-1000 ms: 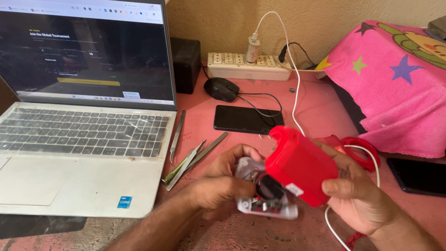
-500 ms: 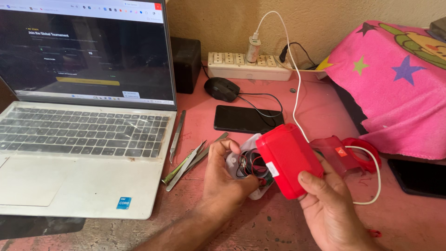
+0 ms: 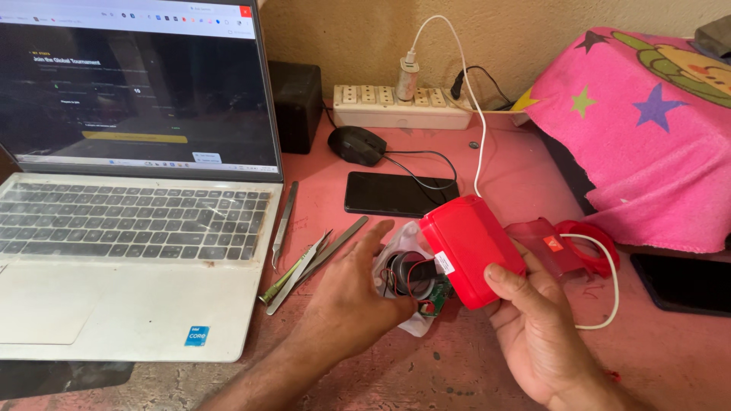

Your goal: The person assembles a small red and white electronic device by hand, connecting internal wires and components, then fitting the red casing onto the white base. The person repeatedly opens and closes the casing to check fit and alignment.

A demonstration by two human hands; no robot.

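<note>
The red case (image 3: 472,250) has swung since a moment ago: a second back it sat low over the white part, the right hand (image 3: 544,335) wrapped round its far side; now it is tipped up and turned, so its open side faces left and the insides show — a dark round part and thin wires (image 3: 407,274), with a small green board (image 3: 432,301) at the bottom edge. That opening-up gives the left hand (image 3: 352,301) a way in, and I'd judge the work is now at the innards, not the shell. The right hand grips the case from below and behind, thumb pressed on its lower right corner, fingers hidden behind it. The left hand lies just left of the opening, fingers curled toward the wires and the white plastic (image 3: 396,245) round them; it touches that plastic, but whether it pinches anything I cannot tell, as the fingertips are tucked out of sight. So the case sits between the two hands, raised off the table (image 3: 457,365), nearer the right. Beside it on the right lies a second red piece (image 3: 567,245) with a white cable (image 3: 609,293) looped by it. Left of the hands lie tweezers (image 3: 301,262), then the laptop (image 3: 129,228); a phone (image 3: 392,194) and mouse (image 3: 356,144) lie behind.
</note>
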